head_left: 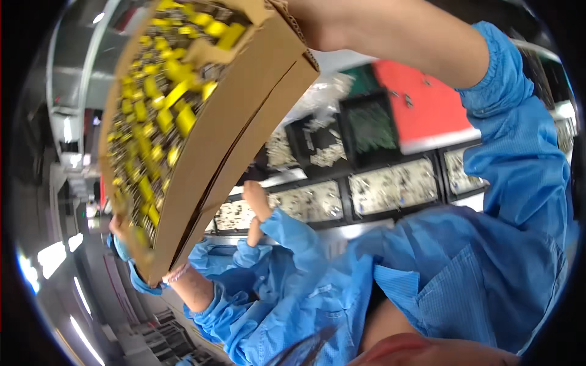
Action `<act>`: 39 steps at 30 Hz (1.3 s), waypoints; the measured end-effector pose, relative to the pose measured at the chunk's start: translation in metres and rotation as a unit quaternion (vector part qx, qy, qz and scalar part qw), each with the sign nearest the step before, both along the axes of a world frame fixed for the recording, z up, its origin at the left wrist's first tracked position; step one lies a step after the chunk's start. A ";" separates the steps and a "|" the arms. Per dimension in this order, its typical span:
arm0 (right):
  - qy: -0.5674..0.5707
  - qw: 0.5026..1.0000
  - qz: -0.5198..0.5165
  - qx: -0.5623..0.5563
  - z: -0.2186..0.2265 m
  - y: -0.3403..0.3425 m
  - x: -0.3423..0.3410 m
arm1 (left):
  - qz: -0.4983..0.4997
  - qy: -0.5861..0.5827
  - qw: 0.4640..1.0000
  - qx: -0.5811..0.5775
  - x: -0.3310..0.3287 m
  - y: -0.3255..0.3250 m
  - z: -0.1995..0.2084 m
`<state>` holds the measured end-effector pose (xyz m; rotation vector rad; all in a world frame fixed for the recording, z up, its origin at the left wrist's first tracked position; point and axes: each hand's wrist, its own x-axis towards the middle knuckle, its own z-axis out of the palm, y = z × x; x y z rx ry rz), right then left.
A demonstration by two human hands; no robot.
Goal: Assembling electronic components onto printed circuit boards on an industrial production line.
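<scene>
A brown cardboard box (220,140) is held up at a steep tilt on the left. It is filled with small parts with yellow bodies or wrapping (152,116) and thin metal bits. My right hand (311,24) grips the box's upper end, its fingers mostly hidden by the cardboard. At the lower end, my left hand (174,274) supports the box from beneath; only the wrist and a little of the hand show. Both arms wear blue sleeves (513,140). A crease or slit runs along the box's near side.
Beyond the box, black trays (394,186) of small pale parts line a bench, with a red mat (421,104) and clear plastic bags (323,94) behind. A co-worker's hands (256,201) in blue sleeves are near the trays. More fingers (119,229) show at the box's left edge.
</scene>
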<state>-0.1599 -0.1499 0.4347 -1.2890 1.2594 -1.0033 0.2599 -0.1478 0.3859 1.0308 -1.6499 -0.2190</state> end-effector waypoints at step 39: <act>-0.263 0.795 -0.537 -0.102 -0.474 0.310 -0.294 | -0.591 -0.021 0.480 0.648 -0.662 -0.107 -0.373</act>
